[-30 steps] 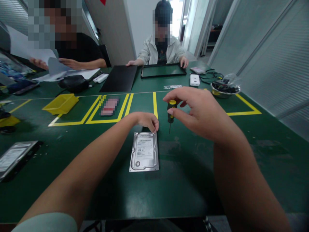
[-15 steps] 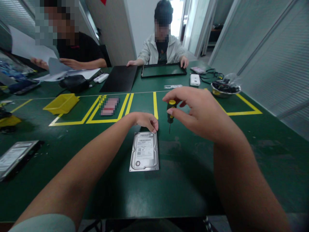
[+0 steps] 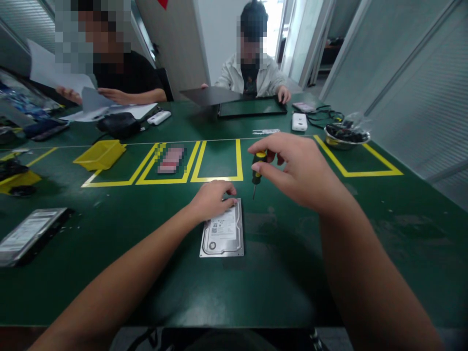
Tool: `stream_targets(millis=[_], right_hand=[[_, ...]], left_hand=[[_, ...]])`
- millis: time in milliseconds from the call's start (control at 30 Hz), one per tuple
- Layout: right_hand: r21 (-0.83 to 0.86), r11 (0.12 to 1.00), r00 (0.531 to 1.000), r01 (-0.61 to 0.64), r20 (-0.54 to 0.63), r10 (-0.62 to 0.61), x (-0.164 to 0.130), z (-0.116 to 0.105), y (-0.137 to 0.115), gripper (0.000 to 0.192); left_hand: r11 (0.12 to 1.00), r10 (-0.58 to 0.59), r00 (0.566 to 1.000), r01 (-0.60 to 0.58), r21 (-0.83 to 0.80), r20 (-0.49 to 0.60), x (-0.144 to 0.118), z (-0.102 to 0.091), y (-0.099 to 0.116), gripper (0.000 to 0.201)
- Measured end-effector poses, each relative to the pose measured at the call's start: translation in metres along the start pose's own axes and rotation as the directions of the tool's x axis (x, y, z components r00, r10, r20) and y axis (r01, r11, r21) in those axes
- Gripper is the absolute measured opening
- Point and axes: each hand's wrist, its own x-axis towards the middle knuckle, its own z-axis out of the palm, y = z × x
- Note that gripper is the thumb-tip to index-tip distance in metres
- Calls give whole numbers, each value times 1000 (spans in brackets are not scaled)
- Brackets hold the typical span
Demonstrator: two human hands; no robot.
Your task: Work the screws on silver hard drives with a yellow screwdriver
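A silver hard drive (image 3: 223, 234) lies flat on the green table (image 3: 278, 273) in front of me. My left hand (image 3: 210, 199) rests on its far left corner, fingers curled over the top edge. My right hand (image 3: 296, 168) hovers just right of the drive and grips a small screwdriver (image 3: 257, 170) with a yellow and black handle. The screwdriver stands nearly upright, its tip a little above the table beside the drive's far right corner.
A second hard drive (image 3: 27, 236) lies at the left edge. A yellow tray (image 3: 99, 154) and yellow tape boxes (image 3: 219, 163) lie beyond. A metal bowl (image 3: 345, 135) of parts sits far right. Two people sit across; one lifts a dark panel (image 3: 210, 95).
My left hand slid from the drive's far right corner onto its far left corner. The person opposite raised the dark panel off the table. My right hand barely moved.
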Motion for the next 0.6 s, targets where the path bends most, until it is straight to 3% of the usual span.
stream_targets(millis=[67,167,600], right_hand=[[12,1000,1000,-11,-8,11,1,6,1,21],[17,1000,999,-24,-25,24,3,17,1,19],[-36,999,999,-35,-7,35,10,39,2,17]], left_hand=[[998,-16,998,19,52,-65,-13,7,6,28],[998,-26,996,31,60,-80,-23,13,11,31],[997,-65,986,71,35,-155,-29,20,5,28]])
